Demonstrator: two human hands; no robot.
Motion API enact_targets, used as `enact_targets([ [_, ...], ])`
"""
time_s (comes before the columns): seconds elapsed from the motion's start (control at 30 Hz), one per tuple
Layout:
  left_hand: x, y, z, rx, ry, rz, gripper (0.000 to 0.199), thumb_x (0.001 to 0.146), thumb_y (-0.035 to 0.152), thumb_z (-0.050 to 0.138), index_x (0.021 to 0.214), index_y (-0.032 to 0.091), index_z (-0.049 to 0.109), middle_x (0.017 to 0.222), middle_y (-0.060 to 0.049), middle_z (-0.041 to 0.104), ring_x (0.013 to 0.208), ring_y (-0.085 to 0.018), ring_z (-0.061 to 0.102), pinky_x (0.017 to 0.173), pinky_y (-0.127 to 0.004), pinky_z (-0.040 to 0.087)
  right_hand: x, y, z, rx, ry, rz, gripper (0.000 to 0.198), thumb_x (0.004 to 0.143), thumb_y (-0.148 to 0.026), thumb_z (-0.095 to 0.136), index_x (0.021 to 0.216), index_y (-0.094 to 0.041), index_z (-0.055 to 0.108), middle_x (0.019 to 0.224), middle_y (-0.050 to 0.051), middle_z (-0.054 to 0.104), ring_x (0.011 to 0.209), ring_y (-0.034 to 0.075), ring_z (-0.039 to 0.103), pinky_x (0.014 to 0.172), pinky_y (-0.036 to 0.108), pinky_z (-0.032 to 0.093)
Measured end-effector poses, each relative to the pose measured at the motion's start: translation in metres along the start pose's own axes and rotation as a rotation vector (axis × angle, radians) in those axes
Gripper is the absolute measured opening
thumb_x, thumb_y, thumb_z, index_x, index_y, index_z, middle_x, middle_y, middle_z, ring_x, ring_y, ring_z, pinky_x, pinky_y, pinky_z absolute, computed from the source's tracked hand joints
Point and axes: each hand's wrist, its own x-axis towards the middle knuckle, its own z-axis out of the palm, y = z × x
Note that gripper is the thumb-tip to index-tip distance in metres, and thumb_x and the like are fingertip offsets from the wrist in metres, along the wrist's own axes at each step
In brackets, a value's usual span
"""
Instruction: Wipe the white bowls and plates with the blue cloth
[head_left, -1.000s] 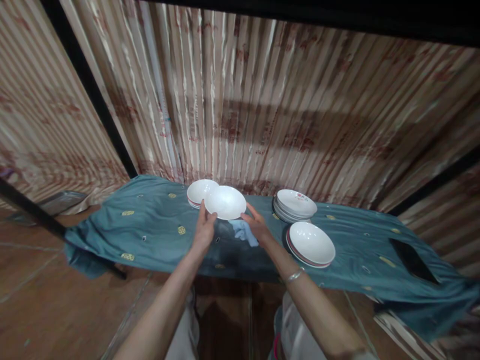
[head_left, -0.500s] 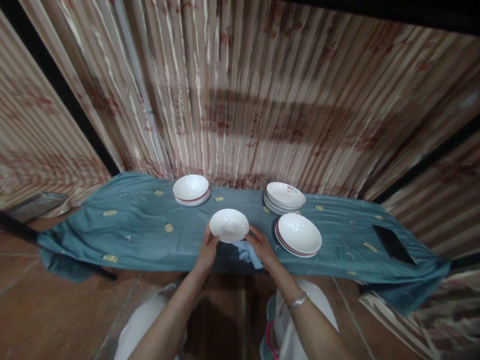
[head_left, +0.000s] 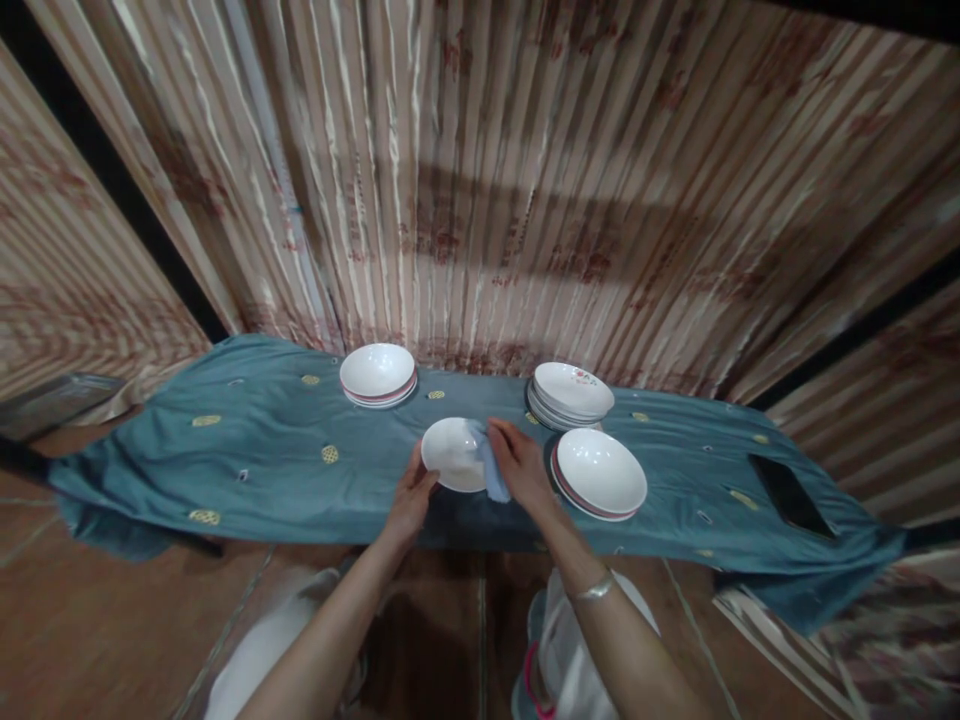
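Note:
My left hand [head_left: 412, 490] grips the left edge of a white bowl [head_left: 450, 455], thumb over the rim, near the front of the table. In my right hand [head_left: 519, 462] is a light blue cloth [head_left: 491, 470], closed in the fingers and pressed against the bowl's right rim and inner side. Right of that hand stands a stack of white bowls [head_left: 600, 470] with a reddish band showing below the top rim. Behind it is a stack of white plates [head_left: 574, 390], the top one bearing a red floral print.
Another stack of white bowls [head_left: 379, 370] stands at the back left of the teal tablecloth [head_left: 277, 440]. A black phone [head_left: 791, 495] lies at the right. Pleated curtains [head_left: 480, 200] hang behind the table, and dark frame bars [head_left: 120, 190] slope at both sides.
My right hand has brought the cloth up from under the bowl onto its right rim and inside. My left hand keeps its hold on the bowl.

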Motion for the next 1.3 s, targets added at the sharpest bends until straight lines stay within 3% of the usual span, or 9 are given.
enact_targets([
  [0.13, 0.001, -0.001, 0.003, -0.015, -0.029, 0.041, 0.066, 0.071, 0.021, 0.063, 0.136, 0.026, 0.052, 0.144, -0.004, 0.051, 0.134, -0.028, 0.044, 0.109, -0.045, 0.038, 0.021, -0.003, 0.018, -0.273, -0.223, -0.142, 0.032, 0.094, -0.035, 0.045, 0.114, -0.019, 0.065, 0.113, 0.011, 0.068, 0.107, 0.024, 0.062, 0.096, 0.035, 0.045],
  [0.2, 0.001, 0.001, 0.005, -0.031, -0.038, 0.024, 0.067, 0.071, 0.023, 0.063, 0.136, 0.027, 0.051, 0.144, -0.004, 0.051, 0.134, -0.027, 0.045, 0.109, -0.044, 0.038, 0.024, 0.003, 0.02, -0.36, -0.246, -0.181, 0.031, 0.096, -0.032, 0.044, 0.112, -0.017, 0.066, 0.11, 0.013, 0.068, 0.105, 0.024, 0.063, 0.095, 0.035, 0.045],
  [0.33, -0.003, 0.009, 0.01, -0.073, -0.064, -0.051, 0.071, 0.071, 0.025, 0.067, 0.139, 0.026, 0.049, 0.139, -0.006, 0.056, 0.129, -0.028, 0.05, 0.105, -0.043, 0.043, 0.021, 0.02, 0.018, -0.282, -0.148, -0.232, 0.03, 0.095, -0.021, 0.043, 0.115, -0.019, 0.065, 0.114, 0.01, 0.069, 0.107, 0.021, 0.063, 0.097, 0.034, 0.046],
  [0.43, -0.005, 0.014, 0.014, -0.097, -0.063, -0.09, 0.074, 0.07, 0.026, 0.07, 0.141, 0.027, 0.046, 0.138, -0.006, 0.057, 0.127, -0.027, 0.052, 0.102, -0.042, 0.045, 0.019, 0.03, 0.016, -0.165, -0.153, -0.274, 0.03, 0.093, -0.016, 0.044, 0.112, -0.021, 0.066, 0.112, 0.007, 0.07, 0.106, 0.019, 0.064, 0.096, 0.032, 0.047],
  [0.6, -0.005, 0.016, 0.018, -0.131, -0.074, -0.154, 0.083, 0.07, 0.03, 0.073, 0.145, 0.031, 0.038, 0.127, -0.007, 0.063, 0.113, -0.025, 0.061, 0.094, -0.041, 0.05, 0.02, 0.038, 0.019, -0.114, -0.301, -0.333, 0.029, 0.09, -0.019, 0.051, 0.114, -0.021, 0.068, 0.124, 0.008, 0.065, 0.116, 0.02, 0.059, 0.102, 0.036, 0.044],
  [0.73, -0.005, 0.017, 0.021, -0.142, -0.089, -0.164, 0.085, 0.071, 0.033, 0.074, 0.146, 0.033, 0.035, 0.123, -0.006, 0.064, 0.105, -0.023, 0.063, 0.087, -0.04, 0.053, 0.02, 0.04, 0.024, -0.204, -0.428, -0.325, 0.033, 0.088, -0.017, 0.053, 0.119, -0.021, 0.065, 0.136, 0.01, 0.056, 0.126, 0.021, 0.051, 0.106, 0.038, 0.04],
  [0.97, -0.003, 0.021, 0.023, -0.146, -0.089, -0.174, 0.084, 0.075, 0.033, 0.072, 0.148, 0.034, 0.031, 0.128, -0.007, 0.061, 0.102, -0.022, 0.063, 0.082, -0.039, 0.057, 0.022, 0.039, 0.013, -0.41, -0.581, -0.291, 0.027, 0.088, -0.011, 0.048, 0.1, -0.019, 0.071, 0.112, 0.008, 0.067, 0.107, 0.019, 0.06, 0.095, 0.03, 0.044],
  [1.1, 0.0, 0.022, 0.022, -0.141, -0.088, -0.175, 0.084, 0.076, 0.035, 0.072, 0.148, 0.036, 0.029, 0.135, -0.007, 0.057, 0.105, -0.022, 0.064, 0.083, -0.037, 0.056, 0.023, 0.044, 0.004, -0.278, -0.653, -0.236, 0.027, 0.087, -0.012, 0.05, 0.095, -0.022, 0.074, 0.099, 0.004, 0.073, 0.094, 0.017, 0.065, 0.085, 0.027, 0.046],
  [1.3, -0.001, 0.023, 0.023, -0.12, -0.107, -0.168, 0.086, 0.073, 0.039, 0.075, 0.147, 0.032, 0.032, 0.138, -0.008, 0.056, 0.116, -0.025, 0.059, 0.081, -0.034, 0.057, 0.021, 0.051, 0.012, 0.241, -0.693, -0.077, 0.025, 0.084, -0.021, 0.057, 0.102, -0.019, 0.074, 0.093, 0.004, 0.075, 0.083, 0.017, 0.068, 0.076, 0.027, 0.05],
])
